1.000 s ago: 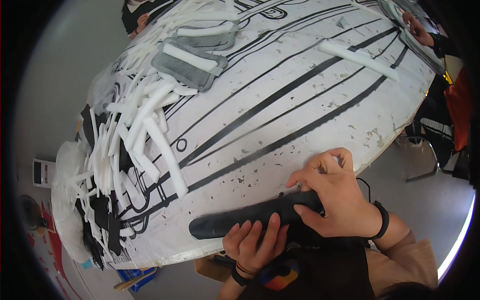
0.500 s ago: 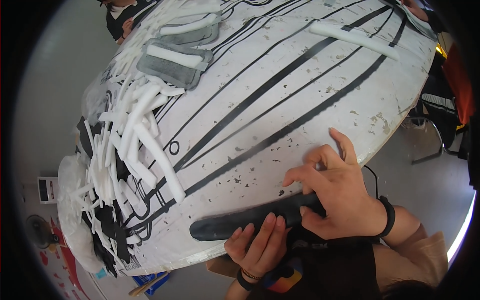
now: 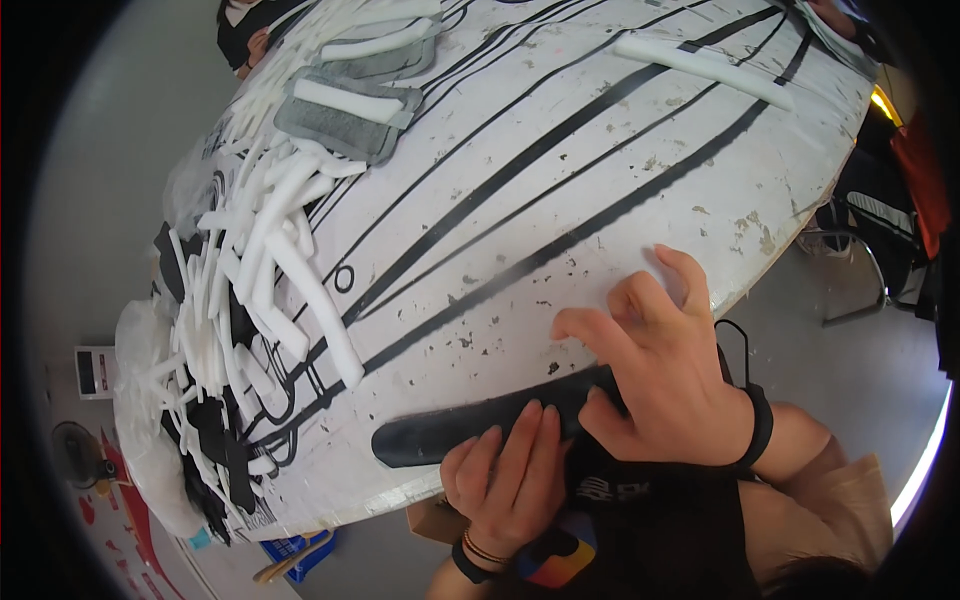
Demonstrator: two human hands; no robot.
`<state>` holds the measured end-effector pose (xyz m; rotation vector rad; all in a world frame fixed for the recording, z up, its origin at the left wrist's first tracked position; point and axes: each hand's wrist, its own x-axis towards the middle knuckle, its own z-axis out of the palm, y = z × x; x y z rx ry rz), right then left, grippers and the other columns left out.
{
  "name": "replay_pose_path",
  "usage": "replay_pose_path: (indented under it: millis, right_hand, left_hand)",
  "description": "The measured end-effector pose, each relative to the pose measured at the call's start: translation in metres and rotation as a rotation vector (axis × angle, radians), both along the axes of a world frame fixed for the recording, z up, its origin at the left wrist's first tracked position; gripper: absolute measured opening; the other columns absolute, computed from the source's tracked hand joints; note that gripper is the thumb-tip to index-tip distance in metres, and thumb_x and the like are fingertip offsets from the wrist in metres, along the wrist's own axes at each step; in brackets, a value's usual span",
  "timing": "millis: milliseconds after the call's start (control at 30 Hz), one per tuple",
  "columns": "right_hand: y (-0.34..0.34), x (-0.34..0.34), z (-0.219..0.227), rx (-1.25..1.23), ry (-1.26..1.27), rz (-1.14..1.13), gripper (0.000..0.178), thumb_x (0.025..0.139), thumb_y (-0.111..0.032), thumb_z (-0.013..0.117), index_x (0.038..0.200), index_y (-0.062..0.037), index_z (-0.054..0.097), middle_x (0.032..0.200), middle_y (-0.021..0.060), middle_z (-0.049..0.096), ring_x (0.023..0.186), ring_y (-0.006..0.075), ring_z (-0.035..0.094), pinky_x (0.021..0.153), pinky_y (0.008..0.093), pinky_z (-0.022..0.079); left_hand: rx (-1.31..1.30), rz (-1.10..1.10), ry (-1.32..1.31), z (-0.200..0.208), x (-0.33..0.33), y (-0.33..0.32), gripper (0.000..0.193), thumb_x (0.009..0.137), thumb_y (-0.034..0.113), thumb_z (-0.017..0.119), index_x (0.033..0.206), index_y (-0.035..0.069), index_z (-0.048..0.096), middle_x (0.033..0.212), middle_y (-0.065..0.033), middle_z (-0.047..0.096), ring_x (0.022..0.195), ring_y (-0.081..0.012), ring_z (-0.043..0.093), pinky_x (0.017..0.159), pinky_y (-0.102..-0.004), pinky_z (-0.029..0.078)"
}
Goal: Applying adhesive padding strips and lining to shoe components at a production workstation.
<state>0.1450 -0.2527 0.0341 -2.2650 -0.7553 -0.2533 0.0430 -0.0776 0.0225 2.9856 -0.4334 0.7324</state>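
Observation:
A long black padded strip [image 3: 430,432] with a rounded left end lies along the table's near edge in front of me. My left hand [image 3: 512,475] is closed on its near edge, fingertips resting on the top face and the thumb hidden. Over the strip's right part is my right hand [image 3: 670,370]. Its thumb tip touches the strip, while the other fingers are bent and spread above the table. The right hand covers the strip's right end.
The white table [image 3: 600,270] bears black painted stripes and scuffs. White foam strips [image 3: 260,250] are piled at the left, beside grey pads [image 3: 345,118] with foam on them. One white foam bar [image 3: 700,68] lies at the far right. A person [image 3: 250,35] stands at the far left.
The black strip and both hands appear slightly higher and to the left, as does much of the scene. The right thumb has moved a little left along the strip.

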Motion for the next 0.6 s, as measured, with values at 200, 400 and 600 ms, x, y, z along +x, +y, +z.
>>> replay_pose_path:
  millis: [200, 400, 600]
  right_hand:
    - [0.006, 0.03, 0.004, 0.047, -0.165, -0.001, 0.05, 0.063, -0.004, 0.066, 0.112, -0.0117, 0.062, 0.073, -0.0014, 0.05, 0.084, 0.0223, 0.053, 0.107, 0.0516, 0.033]
    - [-0.013, 0.042, -0.003, 0.002, -0.21, -0.331, 0.042, 0.068, -0.01, 0.072, 0.108, -0.0126, 0.059, 0.086, 0.0036, 0.058, 0.098, 0.0249, 0.052, 0.098, 0.0472, 0.033]
    - [-0.05, 0.042, -0.008, 0.312, 0.046, -0.236, 0.04, 0.076, -0.009, 0.069, 0.114, -0.0114, 0.058, 0.094, 0.0011, 0.06, 0.103, 0.0257, 0.049, 0.095, 0.0402, 0.033]
  left_hand:
    - [-0.096, -0.149, -0.101, -0.004, 0.04, -0.006, 0.023, 0.087, 0.015, 0.075, 0.104, -0.001, 0.075, 0.103, -0.0086, 0.073, 0.091, -0.0257, 0.067, 0.076, -0.0334, 0.056]
    - [-0.133, -0.099, -0.18, -0.015, 0.041, -0.007, 0.027, 0.085, 0.014, 0.076, 0.109, 0.003, 0.076, 0.099, -0.0062, 0.072, 0.09, -0.0219, 0.067, 0.076, -0.03, 0.056]
    - [-0.121, -0.066, -0.081, -0.004, 0.043, -0.017, 0.038, 0.088, 0.02, 0.073, 0.123, 0.007, 0.073, 0.092, -0.0045, 0.068, 0.081, -0.0216, 0.063, 0.072, -0.0304, 0.054]
